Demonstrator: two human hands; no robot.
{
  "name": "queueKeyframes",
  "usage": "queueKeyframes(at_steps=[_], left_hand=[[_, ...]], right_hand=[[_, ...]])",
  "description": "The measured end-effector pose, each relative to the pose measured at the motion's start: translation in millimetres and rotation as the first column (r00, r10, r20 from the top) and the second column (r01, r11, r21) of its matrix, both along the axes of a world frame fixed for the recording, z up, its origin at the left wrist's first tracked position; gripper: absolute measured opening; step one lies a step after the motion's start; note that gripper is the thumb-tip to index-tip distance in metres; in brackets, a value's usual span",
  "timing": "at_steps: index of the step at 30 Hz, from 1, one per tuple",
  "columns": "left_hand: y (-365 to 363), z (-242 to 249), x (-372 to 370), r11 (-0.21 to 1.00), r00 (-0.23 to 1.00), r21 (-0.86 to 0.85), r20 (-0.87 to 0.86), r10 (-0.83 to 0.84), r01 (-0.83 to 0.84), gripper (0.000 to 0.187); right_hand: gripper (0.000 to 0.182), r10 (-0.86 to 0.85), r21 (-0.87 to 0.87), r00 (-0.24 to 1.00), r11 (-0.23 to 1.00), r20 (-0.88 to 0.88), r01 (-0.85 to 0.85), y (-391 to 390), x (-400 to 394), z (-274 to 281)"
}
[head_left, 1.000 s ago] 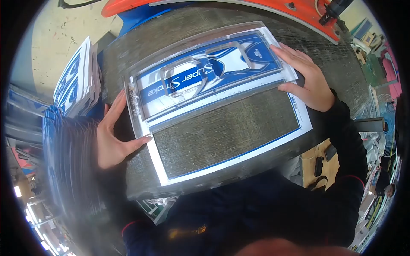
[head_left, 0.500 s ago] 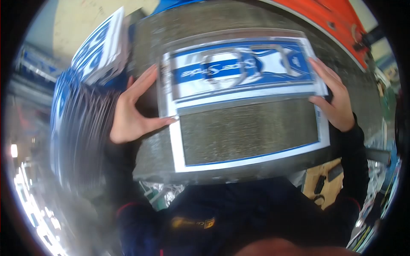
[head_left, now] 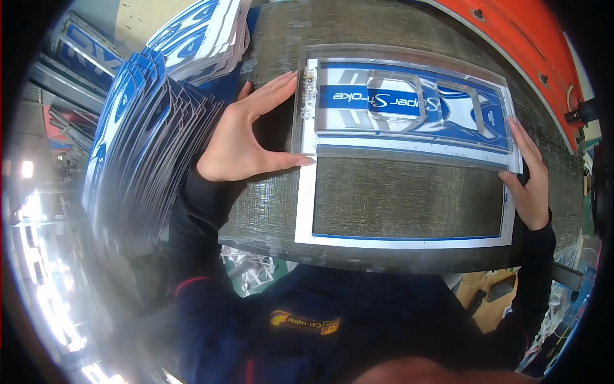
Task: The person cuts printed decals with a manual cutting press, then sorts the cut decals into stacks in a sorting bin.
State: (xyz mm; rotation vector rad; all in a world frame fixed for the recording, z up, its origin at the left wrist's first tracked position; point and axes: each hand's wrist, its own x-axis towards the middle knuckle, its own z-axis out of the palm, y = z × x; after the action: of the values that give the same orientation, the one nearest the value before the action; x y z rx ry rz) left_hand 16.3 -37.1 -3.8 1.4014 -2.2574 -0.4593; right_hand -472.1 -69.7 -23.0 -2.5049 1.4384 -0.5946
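Note:
A clear template (head_left: 409, 142) with cut-out shapes lies over the upper part of a blue and white printed sheet (head_left: 403, 242). The sheet's lower part is a white frame around a large rectangular opening. My left hand (head_left: 249, 134), thumb and fingers spread wide, touches the left edges of template and sheet. At the right edges is my right hand (head_left: 529, 176), fingers along the template's side and thumb by its lower right corner. Both hands press from the sides, neither wrapped around anything.
A tall stack of blue and white cut sheets (head_left: 144, 147) stands at the left of the dark worktable (head_left: 268, 221). An orange machine part (head_left: 531, 57) runs along the upper right. A phone-like dark object (head_left: 501, 288) lies on brown board at the lower right.
In the view, the template, sheet, table and both hands have shifted to the right. The hands keep the same places at the edges, and the picture is sharper.

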Motion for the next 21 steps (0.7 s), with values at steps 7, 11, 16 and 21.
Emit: queueKeyframes(at_steps=[7, 11, 16, 21], left_hand=[[2.8, 4.8, 1.7, 1.000, 1.000, -0.016, -0.006, -0.023, 0.023, 0.093], [3.1, -1.4, -1.2, 0.998, 0.930, -0.056, -0.367, -0.015, -0.006, 0.074], [-2.3, -13.1, 3.4, 0.928, 0.966, -0.354, -0.174, -0.190, 0.118, 0.071], [1.7, -17.4, -4.3, 0.935, 0.971, -0.346, -0.187, -0.152, 0.080, 0.071]], right_hand=[[0.072, 0.038, -0.019, 0.999, 0.999, -0.022, -0.039, 1.5, 3.8, 8.5], [0.066, 0.059, -0.251, 0.978, 0.968, 0.202, -0.006, -1.7, 2.3, 19.8], [0.047, -0.091, -0.284, 0.551, 0.780, 0.829, 0.557, -52.8, -14.8, 66.0], [0.064, -0.044, -0.025, 0.472, 0.990, 0.880, 0.140, -74.8, -22.0, 130.9]])
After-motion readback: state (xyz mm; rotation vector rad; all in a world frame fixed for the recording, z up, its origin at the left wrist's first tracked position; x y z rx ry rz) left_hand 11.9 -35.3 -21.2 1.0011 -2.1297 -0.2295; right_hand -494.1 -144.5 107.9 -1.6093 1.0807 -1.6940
